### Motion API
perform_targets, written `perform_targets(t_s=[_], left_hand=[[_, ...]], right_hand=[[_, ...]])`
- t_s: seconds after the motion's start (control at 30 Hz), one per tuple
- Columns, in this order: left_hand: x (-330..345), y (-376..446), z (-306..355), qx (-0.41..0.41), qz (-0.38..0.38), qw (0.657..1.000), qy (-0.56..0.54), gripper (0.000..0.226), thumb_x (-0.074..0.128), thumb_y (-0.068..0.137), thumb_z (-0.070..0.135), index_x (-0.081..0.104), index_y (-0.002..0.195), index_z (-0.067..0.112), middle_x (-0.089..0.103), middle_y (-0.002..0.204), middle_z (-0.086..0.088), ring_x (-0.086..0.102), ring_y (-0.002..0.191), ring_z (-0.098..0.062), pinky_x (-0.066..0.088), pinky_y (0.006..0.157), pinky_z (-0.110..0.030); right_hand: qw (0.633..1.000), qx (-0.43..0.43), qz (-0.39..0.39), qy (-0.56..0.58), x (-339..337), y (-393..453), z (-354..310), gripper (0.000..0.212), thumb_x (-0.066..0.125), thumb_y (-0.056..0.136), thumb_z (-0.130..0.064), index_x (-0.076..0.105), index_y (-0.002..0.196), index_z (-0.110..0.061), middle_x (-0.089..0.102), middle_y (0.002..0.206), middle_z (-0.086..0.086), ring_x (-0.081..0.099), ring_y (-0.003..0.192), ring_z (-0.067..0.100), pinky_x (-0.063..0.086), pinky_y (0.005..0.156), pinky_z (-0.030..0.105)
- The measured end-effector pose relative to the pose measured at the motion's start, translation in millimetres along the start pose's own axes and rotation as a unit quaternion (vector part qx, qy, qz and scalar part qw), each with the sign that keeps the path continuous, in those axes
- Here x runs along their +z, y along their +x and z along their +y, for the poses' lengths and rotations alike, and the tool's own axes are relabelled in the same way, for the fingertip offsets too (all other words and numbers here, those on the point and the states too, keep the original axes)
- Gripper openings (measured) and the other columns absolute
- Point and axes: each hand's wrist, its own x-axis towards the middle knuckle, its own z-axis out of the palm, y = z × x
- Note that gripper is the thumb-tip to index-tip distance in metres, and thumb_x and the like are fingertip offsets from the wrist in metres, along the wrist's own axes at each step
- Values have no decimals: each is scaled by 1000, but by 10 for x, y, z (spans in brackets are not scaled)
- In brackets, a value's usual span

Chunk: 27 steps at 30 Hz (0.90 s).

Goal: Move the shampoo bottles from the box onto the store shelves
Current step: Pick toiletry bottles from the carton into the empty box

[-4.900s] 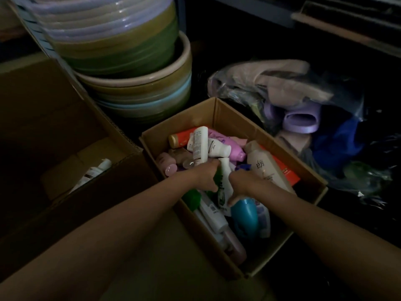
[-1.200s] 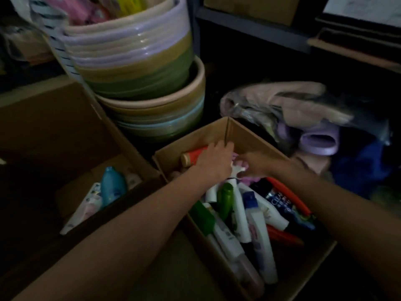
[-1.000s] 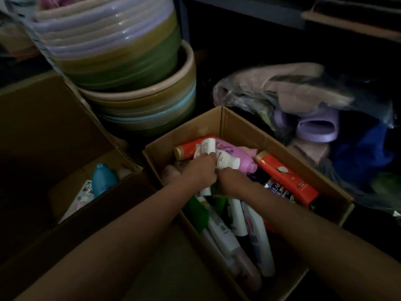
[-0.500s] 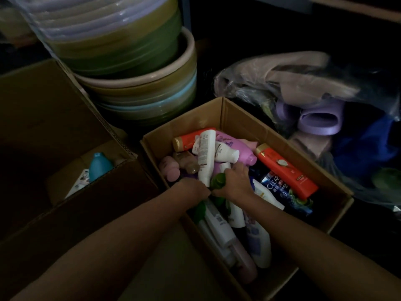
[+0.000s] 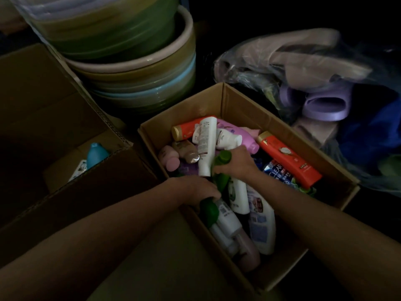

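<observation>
An open cardboard box (image 5: 243, 105) on the floor holds several shampoo bottles lying jumbled: orange, purple, white, pink and dark blue ones. My right hand (image 5: 238, 164) grips the neck of a green-capped white bottle (image 5: 237, 192) near the box's middle. My left hand (image 5: 195, 190) holds another green-capped white bottle (image 5: 219, 211) at the box's near left wall. A tall white bottle (image 5: 206, 146) leans upright just behind both hands. An orange bottle (image 5: 290, 159) lies along the right side.
A bigger cardboard box (image 5: 104, 183) at the left holds a teal bottle (image 5: 95, 154). Stacked plastic basins (image 5: 134, 68) stand behind the boxes. A plastic bag of slippers (image 5: 314, 94) lies at the right. The scene is dim.
Both hands have closed around green-capped bottles and my right hand has lifted its bottle a little. Earlier a teal bottle went from this box into the left box.
</observation>
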Motion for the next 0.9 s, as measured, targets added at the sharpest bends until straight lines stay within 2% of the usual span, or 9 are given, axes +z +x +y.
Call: perform_targets(t_s=[0.07, 0.13, 0.17, 0.27, 0.4, 0.5, 0.67, 0.8, 0.9], left_hand=[[14, 92, 230, 42, 7, 998, -43, 48, 72, 78, 20, 53, 121, 9, 49, 131, -9, 45, 122, -25, 36, 97, -34], [12, 237, 464, 82, -27, 995, -57, 49, 70, 81, 18, 53, 126, 8, 45, 137, -12, 42, 125, -27, 35, 98, -34], [16, 310, 549, 98, -44, 993, -48, 47, 70, 81, 18, 55, 124, 7, 46, 135, -14, 44, 122, -28, 37, 98, -36], [33, 435, 622, 115, -91, 989, -5, 43, 72, 78, 18, 57, 117, 8, 48, 126, -14, 47, 114, -30, 41, 95, -44], [113, 448, 541, 51, -109, 990, 75, 65, 70, 79, 28, 40, 137, 24, 39, 139, -9, 36, 127, -32, 31, 106, -47], [40, 443, 467, 26, -142, 985, 95, 70, 71, 77, 34, 38, 139, 29, 39, 142, -7, 36, 129, -32, 29, 108, -48], [-94, 478, 464, -36, -190, 965, 177, 77, 77, 65, 51, 45, 133, 35, 41, 139, -1, 39, 124, -30, 38, 91, -40], [-40, 409, 497, -31, -133, 967, 215, 68, 75, 63, 54, 54, 125, 35, 34, 135, -7, 28, 121, -33, 34, 100, -49], [-28, 357, 513, -50, -148, 974, 166, 58, 72, 71, 47, 54, 124, 32, 35, 133, -6, 32, 119, -32, 38, 92, -44]], right_hand=[[999, -1, 31, 9, -255, -33, -120, 58, 72, 37, -52, 65, 81, -14, 62, 107, 15, 62, 93, 28, 54, 75, 35], [998, -4, 61, 29, -499, -34, -237, 37, 78, 52, -43, 64, 75, -19, 64, 102, 15, 60, 97, 27, 51, 75, 31], [997, -13, 72, 35, -604, -33, -284, 25, 79, 58, -37, 62, 70, -22, 64, 102, 16, 58, 101, 28, 50, 77, 33], [996, -25, 79, 30, -762, -63, -327, 20, 80, 61, -34, 64, 70, -26, 63, 106, 15, 58, 103, 27, 49, 81, 32], [998, -32, 45, 24, -695, -161, -222, 20, 79, 67, -26, 70, 79, -14, 68, 94, 11, 59, 95, 20, 50, 81, 30], [998, -40, 24, 42, -688, -216, -196, 25, 79, 69, -21, 70, 88, -8, 70, 94, 9, 63, 90, 19, 51, 78, 28], [994, -45, 82, 64, -940, -241, -270, 24, 78, 70, -21, 73, 90, -9, 64, 82, 2, 58, 77, 11, 44, 58, 18], [990, -44, 117, 61, -1122, -233, -244, 12, 78, 69, -24, 68, 71, -19, 70, 92, 9, 63, 85, 17, 51, 77, 30], [989, -29, 126, 68, -1087, -274, -180, 17, 79, 68, -25, 71, 78, -14, 71, 93, 12, 65, 89, 22, 52, 81, 36]])
